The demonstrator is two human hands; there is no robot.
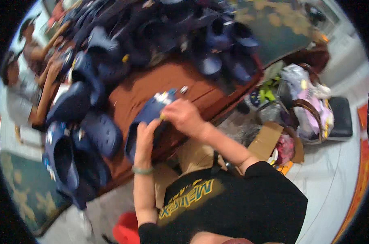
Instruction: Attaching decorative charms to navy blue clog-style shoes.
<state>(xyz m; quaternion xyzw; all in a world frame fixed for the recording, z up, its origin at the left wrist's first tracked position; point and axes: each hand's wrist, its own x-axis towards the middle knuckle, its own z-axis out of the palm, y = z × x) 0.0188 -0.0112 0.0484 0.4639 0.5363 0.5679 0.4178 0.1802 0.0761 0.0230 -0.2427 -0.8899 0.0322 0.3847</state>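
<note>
I have left hand [145, 140] and right hand [183, 117] together at a clog [145, 110] already bearing white charms [164, 97], grips and remaining work unclear

Before the left hand [145, 138] and right hand [182, 117], a rounded navy rubber clog [147, 111] is positioned over a reddish-brown table [137, 83]; leftward, similar clogs [101, 132] are heaped; rightward, a brown cardboard box [266, 139] is set.
</note>
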